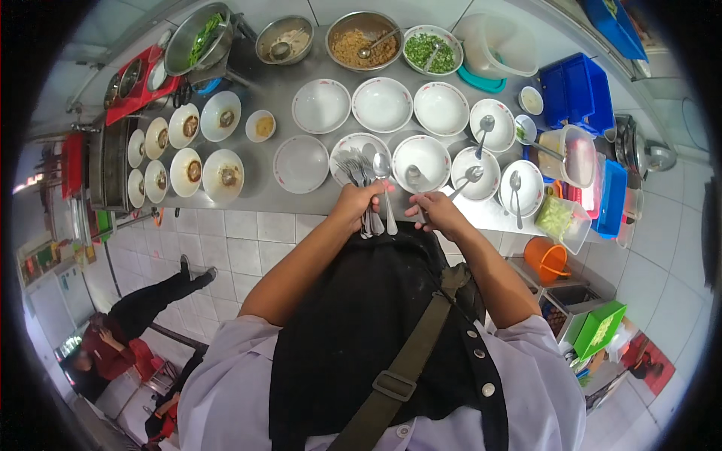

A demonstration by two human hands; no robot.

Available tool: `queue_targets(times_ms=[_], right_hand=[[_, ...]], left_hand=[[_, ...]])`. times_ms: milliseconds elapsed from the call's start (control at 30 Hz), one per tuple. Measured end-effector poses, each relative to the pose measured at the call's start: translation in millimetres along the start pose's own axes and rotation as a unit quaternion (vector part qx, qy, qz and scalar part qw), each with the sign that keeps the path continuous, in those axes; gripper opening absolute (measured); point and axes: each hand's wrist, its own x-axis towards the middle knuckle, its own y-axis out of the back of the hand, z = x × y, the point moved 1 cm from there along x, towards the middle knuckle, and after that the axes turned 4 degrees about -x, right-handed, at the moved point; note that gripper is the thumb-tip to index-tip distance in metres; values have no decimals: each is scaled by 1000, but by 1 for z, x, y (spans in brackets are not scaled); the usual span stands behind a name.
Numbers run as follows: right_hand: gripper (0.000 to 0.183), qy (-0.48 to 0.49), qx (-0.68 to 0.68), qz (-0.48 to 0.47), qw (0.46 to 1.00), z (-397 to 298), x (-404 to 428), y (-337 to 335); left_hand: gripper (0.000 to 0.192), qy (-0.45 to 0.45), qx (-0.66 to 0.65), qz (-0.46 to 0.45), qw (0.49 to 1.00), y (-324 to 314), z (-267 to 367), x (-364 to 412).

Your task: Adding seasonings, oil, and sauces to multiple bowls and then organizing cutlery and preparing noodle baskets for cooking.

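Observation:
My left hand (361, 204) is closed around a bunch of metal forks and spoons (371, 217), their heads over a white bowl (355, 141) in the front row. In my right hand (433, 211) is a single metal spoon (416, 176), its head over the neighbouring white bowl (431, 147). To the right, a bowl (475, 160) and another near the edge (527, 194) each have a spoon in them, as does a bowl (492, 110) in the back row. Several other white bowls with printed rims, such as one at the back (382, 105), show no cutlery.
Several bowls with brown sauce (224, 175) line the steel counter (254, 194) at left. Behind stand metal bowls of greens (197, 36) and brown crumbly food (361, 48), and a bowl of chopped greens (431, 51). Blue bins (575, 93) are at right. A person (113, 344) sits at lower left.

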Motion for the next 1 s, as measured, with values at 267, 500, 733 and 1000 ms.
queue_targets(times_ms=[267, 500, 733, 1000], right_hand=[[55, 38, -308, 74, 948, -44, -34, -27], [30, 148, 34, -9, 988, -51, 13, -21], [32, 22, 192, 76, 978, -63, 54, 57], [42, 99, 19, 12, 995, -36, -29, -18]], left_hand=[[32, 97, -77, -138, 983, 16, 33, -3], [35, -59, 57, -49, 995, -14, 50, 9], [32, 78, -161, -213, 960, 26, 39, 23], [32, 8, -105, -192, 976, -13, 36, -23]])
